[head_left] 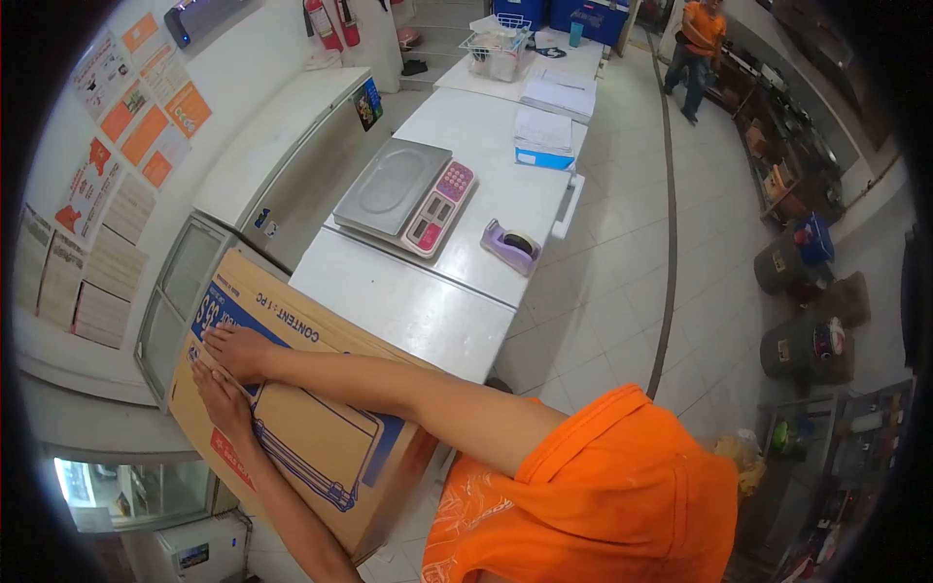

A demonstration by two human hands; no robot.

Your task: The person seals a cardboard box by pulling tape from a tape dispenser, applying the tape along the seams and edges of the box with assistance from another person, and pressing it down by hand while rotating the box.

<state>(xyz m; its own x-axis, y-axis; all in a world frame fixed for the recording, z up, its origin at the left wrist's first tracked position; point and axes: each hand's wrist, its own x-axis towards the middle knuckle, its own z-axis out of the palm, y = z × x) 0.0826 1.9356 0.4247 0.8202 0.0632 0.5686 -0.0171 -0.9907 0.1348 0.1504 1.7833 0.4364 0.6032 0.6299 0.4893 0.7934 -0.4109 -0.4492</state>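
Note:
A large brown cardboard box (316, 413) stands at the near end of the white table, printed with blue lettering, "CONTENT : 1 PC" and a line drawing. My right hand (238, 350) lies flat on it, over the blue printed band, with its fingers stretched out. Just below, my left hand (223, 396) also rests flat on the cardboard, fingers extended and close beside the right one. Neither hand grips anything. My right forearm crosses over the box and covers part of its print.
On the white table (403, 311) sit a weighing scale (394, 189), a purple tape dispenser (510, 246), paper stacks (544, 131) and a wire basket (498, 47). A chest freezer (282, 146) runs alongside. A person in orange (695, 49) is across the tiled floor (622, 214), near shelves and bins (792, 350).

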